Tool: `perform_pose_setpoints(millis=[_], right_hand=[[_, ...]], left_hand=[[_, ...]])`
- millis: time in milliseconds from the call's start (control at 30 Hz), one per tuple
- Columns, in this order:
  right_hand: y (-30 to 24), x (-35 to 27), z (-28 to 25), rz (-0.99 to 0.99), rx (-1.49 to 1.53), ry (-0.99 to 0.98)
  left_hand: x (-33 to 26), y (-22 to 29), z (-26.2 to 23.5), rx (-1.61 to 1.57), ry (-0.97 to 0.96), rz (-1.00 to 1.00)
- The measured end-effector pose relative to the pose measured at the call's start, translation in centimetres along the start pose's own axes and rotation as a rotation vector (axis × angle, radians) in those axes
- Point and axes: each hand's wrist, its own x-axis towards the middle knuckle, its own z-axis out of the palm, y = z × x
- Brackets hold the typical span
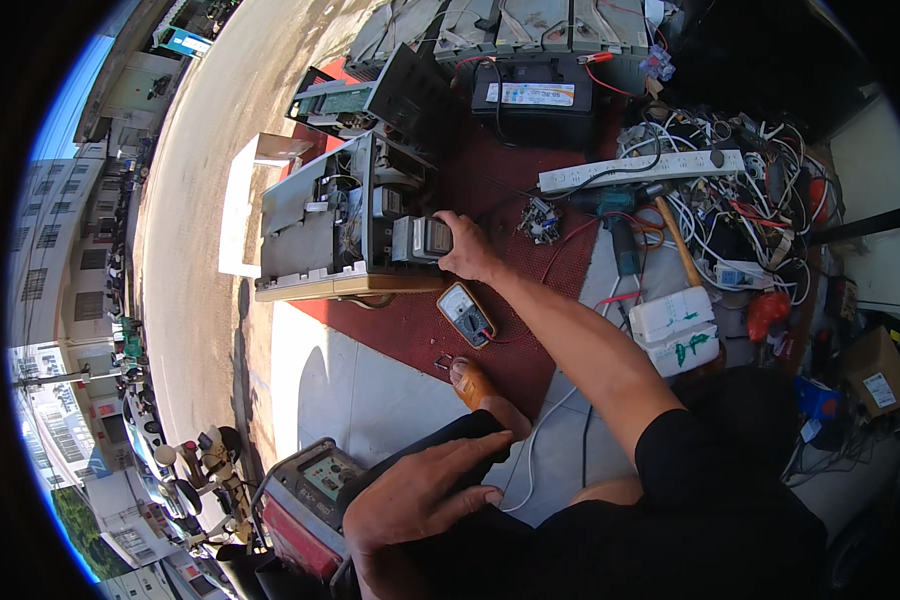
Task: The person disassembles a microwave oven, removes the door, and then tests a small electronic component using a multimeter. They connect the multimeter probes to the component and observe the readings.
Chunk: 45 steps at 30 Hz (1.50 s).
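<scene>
Beyond one multimeter (466, 314), the right hand (468, 249) clamps one metal box (425, 240); the left hand (420, 492) rests, thumb apart.

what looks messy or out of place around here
The cables on the right look untidy, heaped in a loose tangle near the white power strip. The metal case by the right hand is open, its inner parts exposed.
</scene>
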Motion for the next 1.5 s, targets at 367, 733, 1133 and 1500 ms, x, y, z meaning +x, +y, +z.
perform_pose_setpoints(millis=[367,733,1133,1500], right_hand=[[2.9,-7.6,-4.0,0.326,-0.248,0.139],[3.2,-9.6,-6.2,0.426,-0.580,0.016],[11.4,-13.2,-10.2,0.602,-0.074,0.045],[9.2,-27.8,-13.6,0.490,-1.020,-0.199]], left_hand=[[-12.2,-28.4,19.7,-1.084,1.318,-0.800],[-6.2,-29.6,30.0,-1.191,0.957,-1.186],[-7.3,-33.7,26.2,-1.091,1.003,-0.965],[-5.1,-16.9,-13.7,-0.052,1.056,-0.186]])
